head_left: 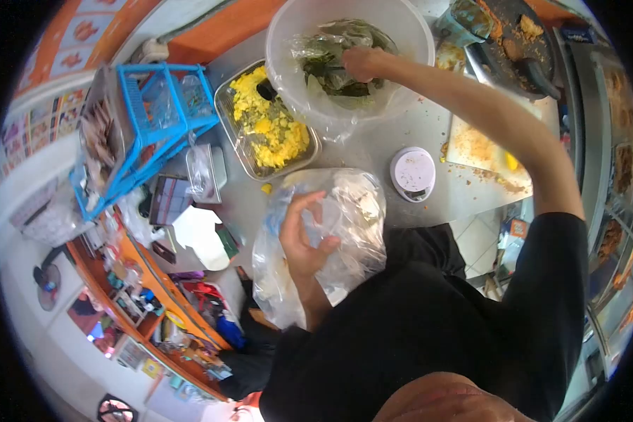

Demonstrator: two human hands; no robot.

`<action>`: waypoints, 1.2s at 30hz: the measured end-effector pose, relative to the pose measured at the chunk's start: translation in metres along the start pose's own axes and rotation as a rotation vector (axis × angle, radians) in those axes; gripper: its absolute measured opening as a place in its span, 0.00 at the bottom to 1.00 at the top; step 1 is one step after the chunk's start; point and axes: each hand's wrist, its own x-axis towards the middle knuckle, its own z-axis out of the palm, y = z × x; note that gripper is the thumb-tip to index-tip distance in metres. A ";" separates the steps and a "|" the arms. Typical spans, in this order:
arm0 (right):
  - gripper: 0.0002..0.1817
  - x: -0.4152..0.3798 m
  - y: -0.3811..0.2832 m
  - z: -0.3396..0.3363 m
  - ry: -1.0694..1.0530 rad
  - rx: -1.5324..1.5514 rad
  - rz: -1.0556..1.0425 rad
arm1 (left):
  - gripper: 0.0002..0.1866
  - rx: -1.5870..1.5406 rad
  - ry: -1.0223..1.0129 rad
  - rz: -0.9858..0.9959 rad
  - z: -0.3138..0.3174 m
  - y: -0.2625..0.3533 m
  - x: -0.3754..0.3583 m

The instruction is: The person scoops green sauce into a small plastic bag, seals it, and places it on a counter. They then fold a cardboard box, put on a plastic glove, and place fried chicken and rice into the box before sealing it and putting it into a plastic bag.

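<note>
My right hand [364,65] reaches into a big translucent white tub [280,84], its fingers closed over dark green leaves [348,83] that lie in clear plastic. What those fingers grip is hidden. My left hand [307,243] is raised in front of my body with curved fingers and thumb around a thin piece of clear plastic [325,216], perhaps a small bag. Below and behind it sits a large clear plastic bag [362,243] with pale contents. A metal tray [315,156] of crumbly yellow food [281,144] stands left of the tub.
A round white kitchen scale [413,174] stands right of the large bag. Farther right are a crumb-covered cutting board [475,144] and a dark pan [517,63]. A blue plastic rack [144,102], a tablet-like screen [170,199] and white paper [202,235] are at left.
</note>
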 end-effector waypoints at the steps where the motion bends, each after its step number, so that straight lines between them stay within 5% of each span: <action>1: 0.09 0.009 -0.004 -0.003 -0.192 -0.029 -0.019 | 0.38 0.015 -0.022 -0.017 0.002 -0.002 0.004; 3: 0.11 0.012 -0.003 -0.002 -0.405 -0.043 -0.043 | 0.39 -0.061 0.025 -0.075 0.008 -0.005 0.008; 5: 0.11 0.003 -0.001 -0.004 0.116 0.184 -0.290 | 0.39 -0.060 0.025 -0.093 0.010 -0.010 0.014; 6: 0.11 -0.007 0.001 -0.004 0.102 0.188 -0.292 | 0.39 -0.058 0.034 -0.095 0.010 -0.012 0.016; 8: 0.07 -0.029 0.007 -0.008 0.464 -0.139 -0.211 | 0.38 -0.069 0.038 -0.108 0.008 -0.013 0.017; 10: 0.05 -0.038 0.010 -0.048 0.226 -0.395 -0.113 | 0.38 -0.081 0.046 -0.111 0.003 -0.015 0.015; 13: 0.28 -0.086 -0.015 -0.107 -0.036 -0.414 0.164 | 0.38 -0.061 0.036 -0.090 -0.002 -0.021 0.013; 15: 0.06 -0.107 -0.004 -0.096 0.410 -0.249 -0.186 | 0.37 -0.114 0.032 -0.110 -0.004 -0.021 0.011; 18: 0.03 -0.118 -0.022 -0.063 0.496 -0.052 -0.421 | 0.37 -0.106 0.016 -0.090 -0.004 -0.021 0.012; 22: 0.09 -0.071 -0.039 -0.020 0.043 -0.133 -0.221 | 0.37 0.011 -0.033 0.008 -0.004 -0.024 0.011; 27: 0.10 -0.055 -0.038 0.006 0.138 -0.023 -0.202 | 0.37 -0.061 -0.004 -0.072 -0.001 -0.018 0.004; 30: 0.09 -0.015 -0.012 0.048 0.081 0.003 -0.503 | 0.36 -0.003 -0.041 0.008 -0.003 -0.024 0.006; 33: 0.13 -0.037 -0.028 -0.022 -0.320 0.547 -0.016 | 0.34 0.036 -0.066 -0.007 -0.006 -0.013 0.009; 36: 0.12 -0.042 -0.025 -0.046 -0.470 0.720 -0.032 | 0.34 0.066 -0.057 -0.037 -0.010 -0.007 0.007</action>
